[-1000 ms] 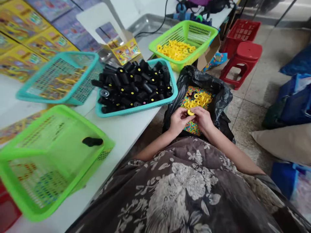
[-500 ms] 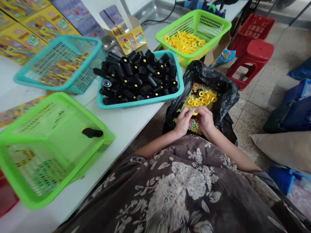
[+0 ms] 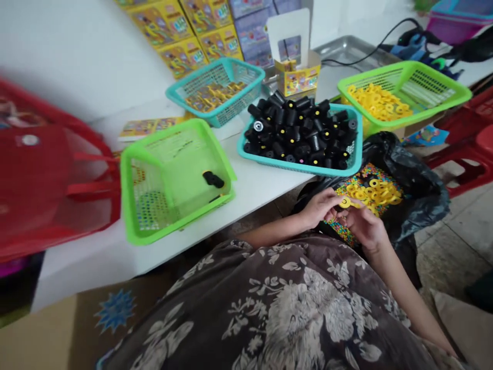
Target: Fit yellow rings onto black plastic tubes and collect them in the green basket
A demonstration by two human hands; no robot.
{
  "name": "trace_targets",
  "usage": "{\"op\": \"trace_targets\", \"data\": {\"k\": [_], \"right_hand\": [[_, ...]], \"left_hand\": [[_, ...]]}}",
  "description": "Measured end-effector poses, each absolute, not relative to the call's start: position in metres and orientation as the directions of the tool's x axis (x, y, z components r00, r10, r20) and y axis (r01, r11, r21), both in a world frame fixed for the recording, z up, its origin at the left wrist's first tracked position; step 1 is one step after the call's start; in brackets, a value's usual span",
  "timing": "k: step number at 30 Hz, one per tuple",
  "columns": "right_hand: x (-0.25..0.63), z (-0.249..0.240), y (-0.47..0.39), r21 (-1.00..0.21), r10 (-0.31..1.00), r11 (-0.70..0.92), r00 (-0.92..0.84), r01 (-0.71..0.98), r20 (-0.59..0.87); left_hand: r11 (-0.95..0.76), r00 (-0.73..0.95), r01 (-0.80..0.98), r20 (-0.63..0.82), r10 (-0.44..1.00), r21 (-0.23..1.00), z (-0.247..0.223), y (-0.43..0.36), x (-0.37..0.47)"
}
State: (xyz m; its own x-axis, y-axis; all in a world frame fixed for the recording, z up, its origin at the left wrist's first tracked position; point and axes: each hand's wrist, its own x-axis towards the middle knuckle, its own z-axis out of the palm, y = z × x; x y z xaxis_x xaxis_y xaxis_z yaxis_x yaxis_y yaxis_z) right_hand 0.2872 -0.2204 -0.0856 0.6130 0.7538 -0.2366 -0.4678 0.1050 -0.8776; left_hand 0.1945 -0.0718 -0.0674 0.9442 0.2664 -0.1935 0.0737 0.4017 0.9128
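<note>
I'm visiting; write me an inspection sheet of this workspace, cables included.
Surface: white table, crowded toward the back.
Job's things: yellow piece in hand; yellow rings and coloured beads in a black bag.
Clutter: turquoise basket heaped with black cylinders; nearer green basket holding black pieces.
Hands: left hand pinches the yellow piece; right hand close by, contact unclear.
Cables: black cable across a metal tray.
Surroundings: stacked boxes behind; tiled floor.

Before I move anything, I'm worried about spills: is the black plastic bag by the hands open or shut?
Open: the black plastic bag has its mouth spread, showing yellow rings and colourful beads inside.
</note>
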Motion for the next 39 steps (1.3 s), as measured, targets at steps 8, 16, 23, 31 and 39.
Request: {"op": "trace_targets", "data": {"k": [8, 16, 23, 31, 39], "right_hand": [[0.277, -0.081, -0.215, -0.861, 0.702, 0.076, 0.641, -0.502, -0.312], [0.281, -0.09, -0.213, -0.795, 0.769, 0.086, 0.547, -0.6, -0.33], [0.302, -0.074, -0.198, -0.851, 0.755, 0.101, 0.597, -0.515, -0.271], [0.315, -0.058, -0.182, -0.894, 0.659, 0.061, 0.69, -0.445, -0.299], [0.29, -0.075, -0.182, -0.928, 0.649, -0.158, 0.673, -0.337, -0.355]], "left_hand": [[0.389, 0.939, 0.12, -0.231, 0.253, 0.914, -0.07, -0.064, 0.19], [0.439, 0.931, 0.175, -0.293, 0.216, 0.881, -0.076, -0.057, 0.202], [0.266, 0.956, 0.149, -0.207, 0.206, 0.952, -0.062, -0.047, 0.221], [0.233, 0.978, 0.116, -0.152, 0.145, 0.966, -0.056, -0.038, 0.232], [0.102, 0.978, 0.057, -0.076, 0.192, 0.993, -0.091, -0.047, 0.194]]}}
